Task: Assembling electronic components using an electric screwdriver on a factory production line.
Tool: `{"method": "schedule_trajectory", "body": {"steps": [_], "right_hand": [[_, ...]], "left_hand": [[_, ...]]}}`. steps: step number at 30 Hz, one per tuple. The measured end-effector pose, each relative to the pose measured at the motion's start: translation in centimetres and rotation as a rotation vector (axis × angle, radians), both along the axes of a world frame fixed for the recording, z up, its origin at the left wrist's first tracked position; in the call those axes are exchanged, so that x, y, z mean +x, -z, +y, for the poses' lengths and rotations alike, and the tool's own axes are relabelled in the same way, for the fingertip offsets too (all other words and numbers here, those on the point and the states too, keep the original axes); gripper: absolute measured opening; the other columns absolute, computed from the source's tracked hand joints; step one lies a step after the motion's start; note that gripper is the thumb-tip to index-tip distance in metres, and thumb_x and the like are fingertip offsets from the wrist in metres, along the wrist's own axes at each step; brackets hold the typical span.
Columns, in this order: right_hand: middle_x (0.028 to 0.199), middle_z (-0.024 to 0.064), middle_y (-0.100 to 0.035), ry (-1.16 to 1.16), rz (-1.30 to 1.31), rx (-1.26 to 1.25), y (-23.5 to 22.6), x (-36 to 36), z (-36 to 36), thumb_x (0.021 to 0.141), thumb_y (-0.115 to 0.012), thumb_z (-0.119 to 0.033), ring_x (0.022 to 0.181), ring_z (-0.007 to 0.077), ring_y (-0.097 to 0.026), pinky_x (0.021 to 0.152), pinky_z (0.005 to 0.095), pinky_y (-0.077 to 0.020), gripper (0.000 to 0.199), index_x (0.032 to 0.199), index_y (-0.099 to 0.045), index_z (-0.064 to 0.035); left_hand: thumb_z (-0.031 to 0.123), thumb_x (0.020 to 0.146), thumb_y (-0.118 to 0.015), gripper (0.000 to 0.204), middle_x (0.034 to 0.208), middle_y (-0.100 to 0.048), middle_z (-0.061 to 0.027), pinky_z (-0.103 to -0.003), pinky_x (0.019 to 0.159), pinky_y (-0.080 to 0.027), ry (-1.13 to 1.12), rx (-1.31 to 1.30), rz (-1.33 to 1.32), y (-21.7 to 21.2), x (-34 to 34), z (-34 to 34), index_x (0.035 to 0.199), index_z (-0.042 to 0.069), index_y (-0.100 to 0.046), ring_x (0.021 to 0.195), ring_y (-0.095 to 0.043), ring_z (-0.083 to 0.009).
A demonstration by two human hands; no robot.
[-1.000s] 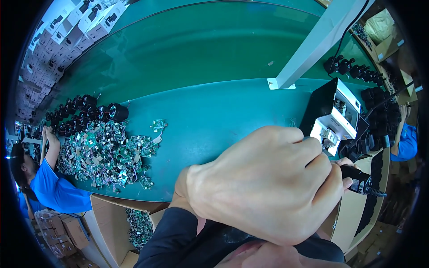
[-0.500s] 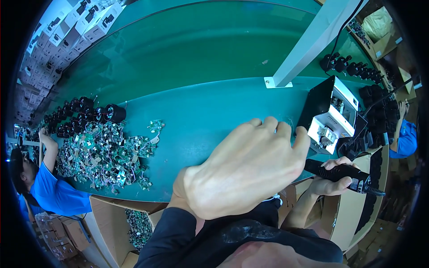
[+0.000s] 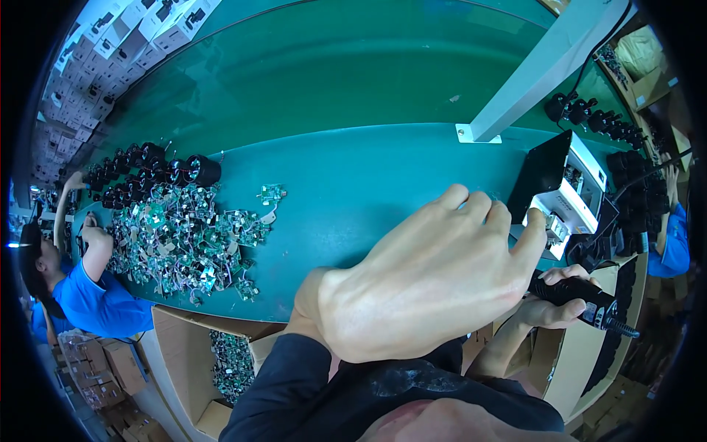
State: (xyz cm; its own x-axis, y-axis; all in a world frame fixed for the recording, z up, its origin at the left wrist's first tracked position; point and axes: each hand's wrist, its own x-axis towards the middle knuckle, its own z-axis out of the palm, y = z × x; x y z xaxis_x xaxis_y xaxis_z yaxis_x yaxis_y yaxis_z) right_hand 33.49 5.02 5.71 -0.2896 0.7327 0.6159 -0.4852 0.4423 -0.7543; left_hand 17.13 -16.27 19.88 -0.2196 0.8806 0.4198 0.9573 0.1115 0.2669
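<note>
My left hand [image 3: 420,283] reaches across the front of the bench, back of the hand upward. Its fingers bend down out of sight, so whatever they grip is hidden. Lower right, my right hand [image 3: 549,313] wraps round a black electric screwdriver [image 3: 578,300] lying almost level. The driver's ribbed cable end points right, while its front end disappears behind my left hand. Just beyond both hands stands a black and white box-shaped screw feeder [image 3: 571,202] with an open front.
Green circuit boards with wires [image 3: 184,239] are heaped on the left, beside rows of black round housings [image 3: 202,171]. A pale metal post [image 3: 515,85] rises from the green bench [image 3: 353,177]. Cardboard boxes [image 3: 180,361] stand below the edge. A co-worker in blue [image 3: 103,302] sits left; another is far right.
The view has shifted, moving the bench items slightly in the picture. Both hands keep nearly the same pose, with the screwdriver still in my right. The left co-worker's arms have moved.
</note>
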Motion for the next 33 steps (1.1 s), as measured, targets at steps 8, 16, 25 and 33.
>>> {"method": "schedule_trajectory", "body": {"steps": [8,16,25,33], "right_hand": [[0.090,0.0114,-0.058,-0.036,0.026,-0.047,0.3,0.6,0.8,0.094,-0.050,-0.055,0.058,0.0125,-0.057,0.053,0.0226,-0.0469,0.057,0.124,-0.041,-0.0073],[0.090,0.0114,-0.059,-0.001,0.020,-0.039,0.1,0.3,0.2,0.093,-0.051,-0.055,0.058,0.0126,-0.057,0.053,0.0225,-0.0463,0.056,0.123,-0.042,-0.0078],[0.092,0.0106,-0.059,-0.033,0.062,-0.076,0.6,0.2,0.6,0.094,-0.051,-0.052,0.062,0.0128,-0.056,0.059,0.0236,-0.0470,0.054,0.125,-0.042,-0.0092],[0.092,0.0103,-0.059,0.054,0.106,-0.113,0.5,-0.2,0.0,0.095,-0.049,-0.050,0.061,0.0124,-0.053,0.061,0.0239,-0.0470,0.052,0.125,-0.042,-0.0086]], "left_hand": [[0.005,0.075,-0.064,0.038,0.078,-0.064,-0.0189,-0.028,0.061,-0.042,-0.021,-0.051,0.022,0.0,0.0,-0.1,0.107,-0.015,-0.059,0.064,-0.056,-0.0208],[0.008,0.074,-0.064,0.035,0.074,-0.063,-0.0171,-0.028,0.060,-0.041,-0.024,-0.104,0.058,0.0,0.1,-0.4,0.101,-0.014,-0.061,0.064,-0.054,-0.0188],[0.025,0.088,-0.060,0.042,0.082,-0.061,-0.0205,-0.029,0.062,-0.039,-0.053,-0.056,-0.040,-0.3,0.4,0.6,0.106,-0.013,-0.060,0.066,-0.050,-0.0213],[0.032,0.092,-0.055,0.056,0.103,-0.053,-0.0292,-0.034,0.067,-0.039,-0.007,0.333,-0.012,1.3,0.5,2.2,0.129,-0.009,-0.048,0.076,-0.047,-0.0272]]}}
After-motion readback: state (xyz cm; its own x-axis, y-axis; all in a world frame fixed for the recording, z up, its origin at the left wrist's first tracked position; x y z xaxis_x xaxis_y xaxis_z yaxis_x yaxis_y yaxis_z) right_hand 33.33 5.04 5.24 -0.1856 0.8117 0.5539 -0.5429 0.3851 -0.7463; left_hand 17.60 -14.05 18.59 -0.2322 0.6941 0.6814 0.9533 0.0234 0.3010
